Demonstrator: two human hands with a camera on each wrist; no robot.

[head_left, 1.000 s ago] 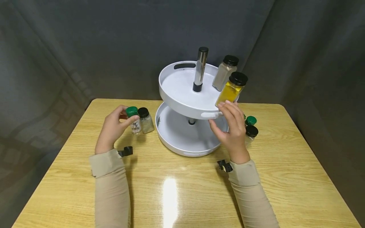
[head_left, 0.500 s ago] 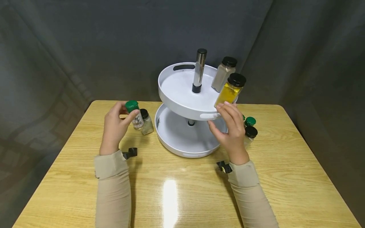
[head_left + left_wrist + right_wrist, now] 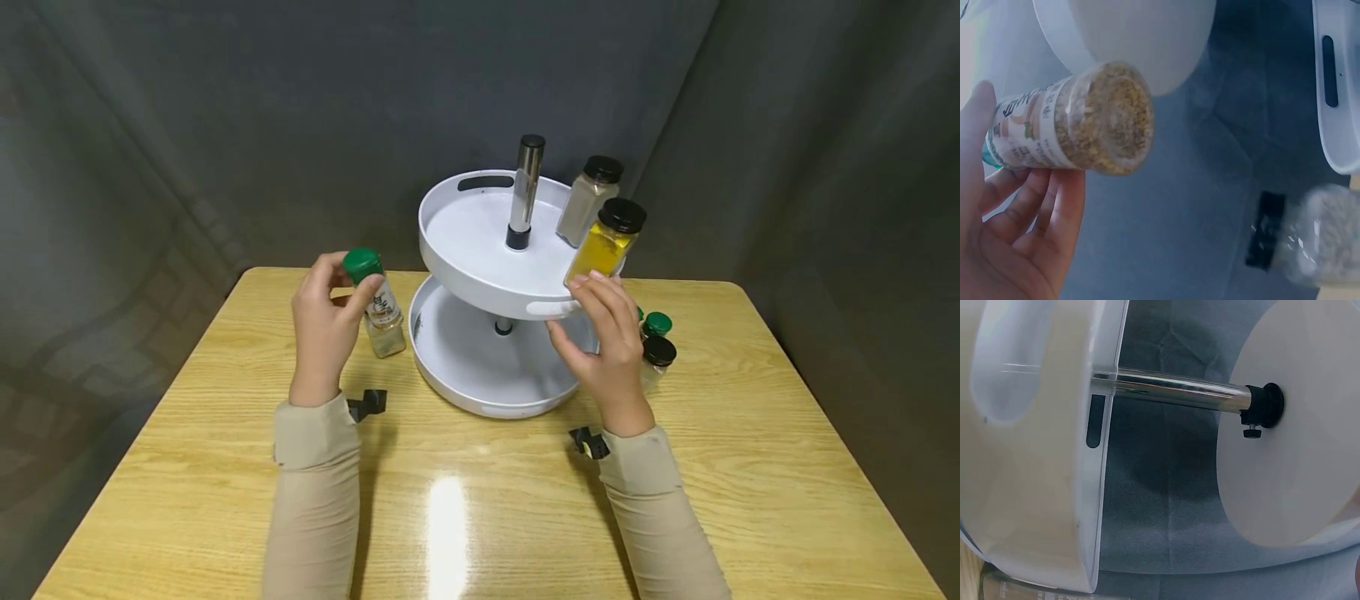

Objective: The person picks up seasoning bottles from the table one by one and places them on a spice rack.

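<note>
My left hand pinches a small spice jar with a green cap and a white label, lifted off the table and tilted. In the left wrist view, yellowish granules show through the clear base of this spice jar. Behind and below it stands a black-capped jar, its top hidden. A white two-tier tray stand is in the middle; my right hand grips its upper rim, fingers over the edge and thumb below. Just above those fingers stands a yellow spice jar with a black lid.
A grey-brown spice jar stands behind the yellow one on the upper tier. A metal post rises through the tiers. Right of the stand are green-capped jars and a black-capped jar. A dark curtain hangs behind the table.
My left hand has raised the green-capped spice jar from the table and carried it right, in front of the black-capped jar. My right hand stays at the upper rim.
</note>
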